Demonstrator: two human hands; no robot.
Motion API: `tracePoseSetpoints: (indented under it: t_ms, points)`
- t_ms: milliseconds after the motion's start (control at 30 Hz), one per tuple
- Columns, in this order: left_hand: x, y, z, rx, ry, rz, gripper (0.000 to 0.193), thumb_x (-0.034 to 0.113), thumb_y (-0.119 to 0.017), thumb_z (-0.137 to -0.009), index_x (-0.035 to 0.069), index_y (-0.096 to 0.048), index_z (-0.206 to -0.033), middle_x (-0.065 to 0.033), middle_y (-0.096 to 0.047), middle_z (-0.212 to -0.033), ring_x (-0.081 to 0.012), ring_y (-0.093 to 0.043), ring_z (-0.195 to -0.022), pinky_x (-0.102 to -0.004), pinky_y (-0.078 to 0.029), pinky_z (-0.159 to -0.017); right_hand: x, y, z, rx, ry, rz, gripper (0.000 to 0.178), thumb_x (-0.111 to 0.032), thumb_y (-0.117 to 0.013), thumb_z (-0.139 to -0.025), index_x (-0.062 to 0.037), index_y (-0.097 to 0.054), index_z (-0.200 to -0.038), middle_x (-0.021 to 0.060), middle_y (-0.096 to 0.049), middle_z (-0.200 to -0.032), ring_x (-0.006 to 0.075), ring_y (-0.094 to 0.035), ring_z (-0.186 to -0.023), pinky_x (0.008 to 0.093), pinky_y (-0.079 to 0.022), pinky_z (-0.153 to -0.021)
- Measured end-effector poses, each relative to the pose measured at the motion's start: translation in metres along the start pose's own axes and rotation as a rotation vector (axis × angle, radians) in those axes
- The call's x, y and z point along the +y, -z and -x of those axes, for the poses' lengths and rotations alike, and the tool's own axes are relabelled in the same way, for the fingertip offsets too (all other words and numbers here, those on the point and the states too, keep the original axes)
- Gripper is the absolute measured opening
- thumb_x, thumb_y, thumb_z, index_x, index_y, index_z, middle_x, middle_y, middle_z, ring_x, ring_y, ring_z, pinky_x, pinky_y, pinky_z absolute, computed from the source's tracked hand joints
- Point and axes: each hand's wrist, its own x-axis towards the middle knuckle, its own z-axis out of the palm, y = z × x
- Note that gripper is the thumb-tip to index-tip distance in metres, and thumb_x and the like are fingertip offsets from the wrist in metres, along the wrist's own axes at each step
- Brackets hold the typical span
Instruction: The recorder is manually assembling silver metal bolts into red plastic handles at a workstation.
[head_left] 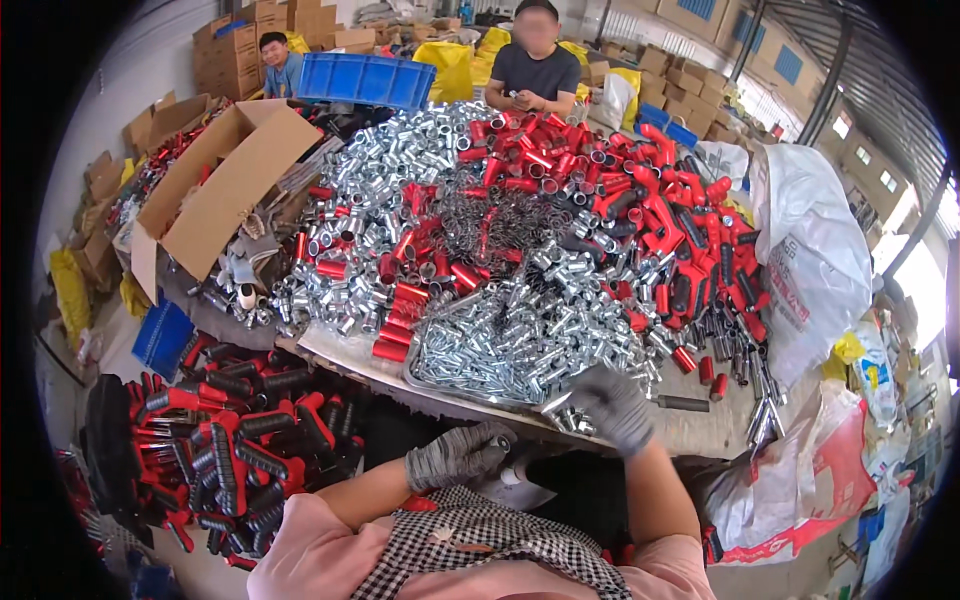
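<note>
Behind the worktable [725,437], a pale wall [160,60] stands to the left with tall stacks of cardboard boxes [222,65], while more brown cartons [685,90] are heaped behind its right end, below a beige upper wall [725,22] with blue window-like panels [788,66]. To the right of the worktable, dark posts [824,92] rise toward a ribbed metal roof [905,65], near small bright windows [863,155], and strong white light comes from that side. Left of the worktable, pale grey floor [113,342] shows between stored goods.
</note>
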Motion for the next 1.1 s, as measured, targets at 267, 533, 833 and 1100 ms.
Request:
tracePoseSetpoints:
  t_ms: [267, 533, 833, 1100]
  points:
    - [0.006, -0.007, 0.021, -0.038, -0.137, -0.342, 0.044, 0.024, -0.053, -0.095, 0.005, -0.044, -0.133, -0.0191, -0.056, -0.121, -0.0289, -0.057, -0.111, -0.0362, -0.045, -0.093, -0.022, -0.071, 0.031, -0.12, 0.399, 0.021, 0.027, -0.014, -0.069, -0.074, -0.0157, -0.067, -0.101, 0.0044, -0.065, -0.094, 0.0255, -0.062, -0.086, 0.039, -0.049, -0.078]
    - [-0.004, -0.01, 0.005, -0.094, -0.216, -0.457, 0.043, 0.018, -0.06, -0.088, 0.004, -0.049, -0.127, -0.0211, -0.059, -0.112, -0.0344, -0.059, -0.103, -0.0395, -0.047, -0.088, -0.023, -0.063, 0.035, -0.137, 0.446, 0.058, 0.026, -0.007, -0.071, -0.071, -0.0107, -0.067, -0.097, 0.0084, -0.064, -0.091, 0.0289, -0.063, -0.083, 0.0378, -0.052, -0.073]
    - [0.003, -0.014, -0.022, -0.105, -0.363, -0.763, 0.032, 0.012, -0.06, -0.086, 0.003, -0.056, -0.117, -0.017, -0.062, -0.108, -0.0301, -0.065, -0.09, -0.0373, -0.052, -0.079, 0.021, -0.031, 0.046, -0.136, 0.177, -0.143, 0.053, -0.022, -0.069, -0.078, -0.0087, -0.052, -0.127, 0.0154, -0.06, -0.109, 0.0329, -0.059, -0.1, 0.0407, -0.048, -0.087]
    - [-0.013, -0.018, -0.056, 0.265, -0.388, -0.804, 0.03, 0.025, -0.058, -0.088, 0.002, -0.057, -0.106, -0.0153, -0.063, -0.086, -0.0334, -0.062, -0.078, -0.0407, -0.05, -0.069, 0.157, 0.1, 0.09, 0.41, -0.407, -0.445, 0.034, -0.012, -0.066, -0.084, -0.0003, -0.059, -0.115, 0.0052, -0.064, -0.092, 0.0147, -0.062, -0.086, 0.0301, -0.051, -0.077]
